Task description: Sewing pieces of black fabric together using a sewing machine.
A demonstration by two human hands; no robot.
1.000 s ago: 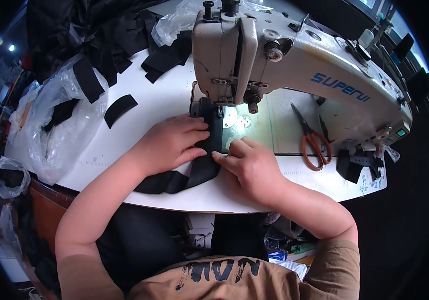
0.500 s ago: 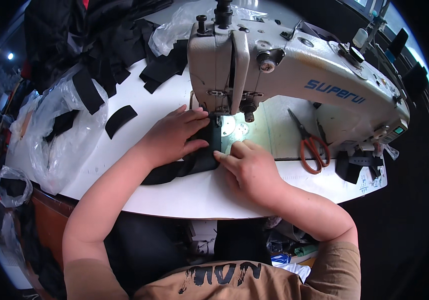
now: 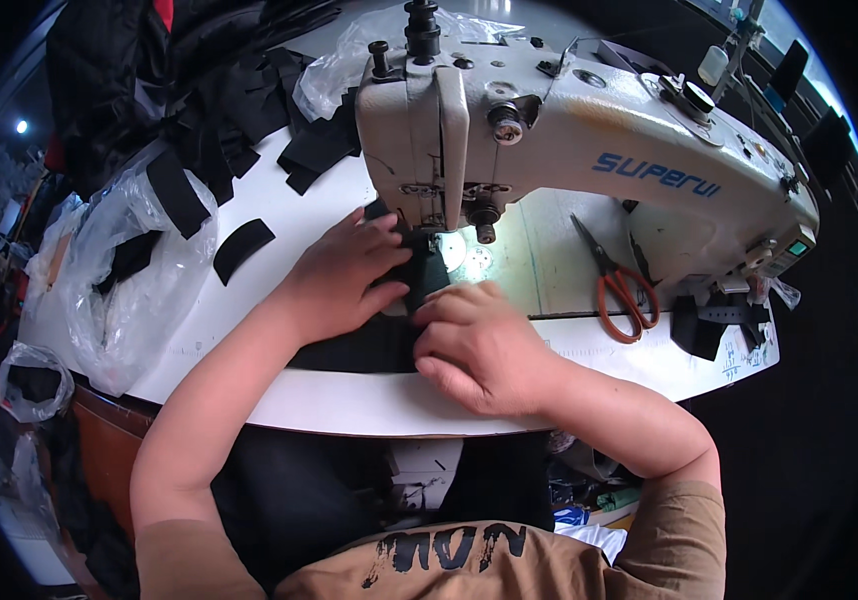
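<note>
A strip of black fabric lies on the white sewing table under the needle area of a white sewing machine. Pressed on the strip just left of the presser foot is my left hand, fingers stretched and slightly apart. My right hand is at the near right side of the fabric, its fingers curled in on the edge; the fingertips are partly hidden. A lamp lights the metal needle plate beside the cloth. The needle itself cannot be made out.
Orange-handled scissors lie right of the needle plate, near small black pieces. On the left are a clear plastic bag and a loose black patch. More black pieces are heaped behind. The table's rounded front edge is near my body.
My right hand has shifted slightly left and nearer to me, its fingers more curled. The fabric's near part has been turned or drawn along with it. My left hand stays about in place.
</note>
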